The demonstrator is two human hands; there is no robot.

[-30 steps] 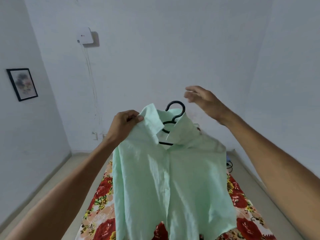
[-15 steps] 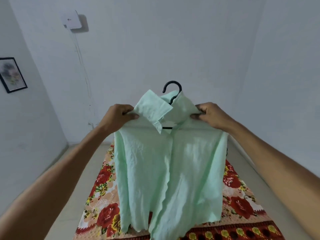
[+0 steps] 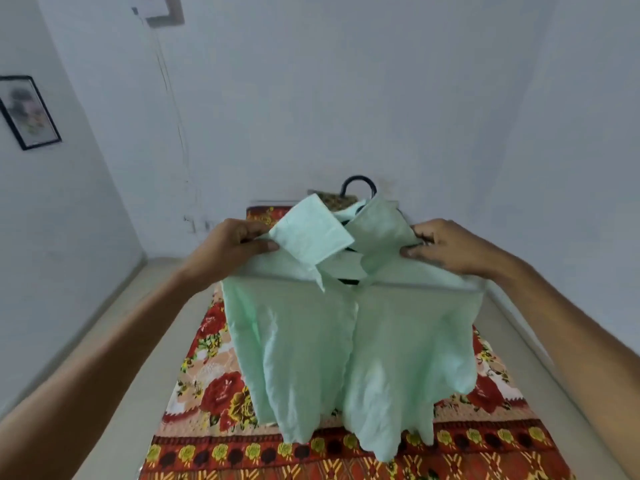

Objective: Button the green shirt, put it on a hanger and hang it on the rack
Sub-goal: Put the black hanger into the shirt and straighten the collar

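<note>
From where I stand, the two bare forearms reach out from the person's body, and between them hangs the pale mint-green cotton shirt (image 3: 346, 341), front facing the person. Its tails dangle free and part a little at the bottom. I cannot make out any buttons, so I cannot tell how far up the front is fastened.

At the shoulders, the left hand (image 3: 225, 251) pinches the cloth beside the turned-up collar, thumb over curled fingers (image 3: 266, 245). The right hand (image 3: 446, 247) now does the same on the other shoulder. A second ago that hand was loose in the air above the collar, holding nothing; half a second ago it had landed on the shoulder. The shirt is also held lower and squarer than it was.

Just behind the collar, the hook of the black plastic hanger (image 3: 358, 183) pokes up, with its bar showing dark in the neck opening. I judge the hanger step is nearly done and the hands are settling the shoulders onto it.

Beneath lies the red flower-patterned bedspread (image 3: 214, 393). Farther off, a black-framed picture (image 3: 29, 112) hangs on the left wall and a small white box (image 3: 162, 8) sits high on the far wall. No rack is in sight, so the hanging is not yet done.
</note>
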